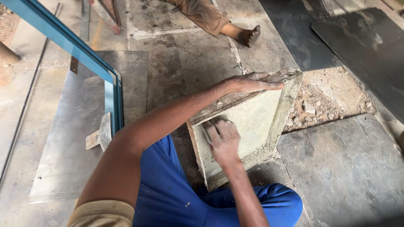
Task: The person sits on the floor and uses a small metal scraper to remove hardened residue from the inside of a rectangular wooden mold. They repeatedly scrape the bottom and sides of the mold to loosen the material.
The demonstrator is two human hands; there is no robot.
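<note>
Gripping frame (252,122) top edge, left hand (252,83) clamped | right hand (223,138) pressed flat on its panel

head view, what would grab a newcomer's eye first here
At centre, a dusty square frame mould stands tilted on the floor; the left hand grips its top edge and the right hand presses on its pale inner face. To the left, a bright blue metal frame slants over a metal sheet.

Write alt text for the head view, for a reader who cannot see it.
A seated person in blue trousers steadies a square, mortar-caked frame by its top edge with the left hand while the right hand presses flat against its pale inner panel. A blue metal frame stands beside them on the concrete floor.
</note>
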